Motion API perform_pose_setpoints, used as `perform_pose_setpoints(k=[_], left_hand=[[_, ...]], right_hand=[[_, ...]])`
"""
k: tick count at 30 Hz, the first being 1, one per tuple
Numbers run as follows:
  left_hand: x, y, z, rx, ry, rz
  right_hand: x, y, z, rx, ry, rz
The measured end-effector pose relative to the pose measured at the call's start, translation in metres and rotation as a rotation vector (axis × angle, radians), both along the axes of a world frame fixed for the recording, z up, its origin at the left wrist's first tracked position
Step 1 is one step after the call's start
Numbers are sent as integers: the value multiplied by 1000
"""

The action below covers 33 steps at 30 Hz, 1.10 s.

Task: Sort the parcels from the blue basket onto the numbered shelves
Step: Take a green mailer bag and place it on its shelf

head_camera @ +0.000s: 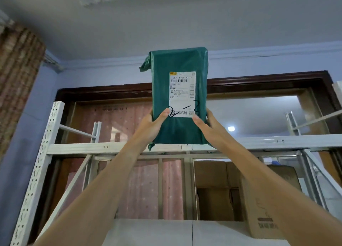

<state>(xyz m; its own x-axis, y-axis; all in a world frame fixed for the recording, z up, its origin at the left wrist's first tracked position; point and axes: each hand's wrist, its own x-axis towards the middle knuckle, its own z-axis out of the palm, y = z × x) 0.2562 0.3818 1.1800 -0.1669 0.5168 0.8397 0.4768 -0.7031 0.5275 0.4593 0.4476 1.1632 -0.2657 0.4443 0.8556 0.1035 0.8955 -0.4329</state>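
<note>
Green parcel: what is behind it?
The green parcel, gripped by the left hand and right hand, stands before a dark door frame and bluish wall. Its foot overlaps the white shelf beam. What lies directly behind is covered.

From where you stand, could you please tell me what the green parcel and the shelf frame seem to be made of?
The green parcel is likely thin plastic film, faintly glossy: it wrinkles, with a loose flap at the top corner. The shelf frame is probably white-painted metal, matt: its upright has punched slots.
</note>
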Motion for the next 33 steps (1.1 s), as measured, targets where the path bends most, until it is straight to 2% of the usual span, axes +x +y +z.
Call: perform_pose_setpoints(k=[6, 17, 26, 33], left_hand=[[15, 79, 19, 117, 8, 104], [-9, 167, 61, 90, 133, 110], [-43, 229, 58, -86, 324, 245], [-73, 263, 70, -380, 610, 512]], right_hand=[[14, 70, 27, 11, -64, -131], [3, 162, 67, 8, -84, -239], [-22, 224, 73, -80, -156, -377], [-32, 262, 91, -152, -417, -543]])
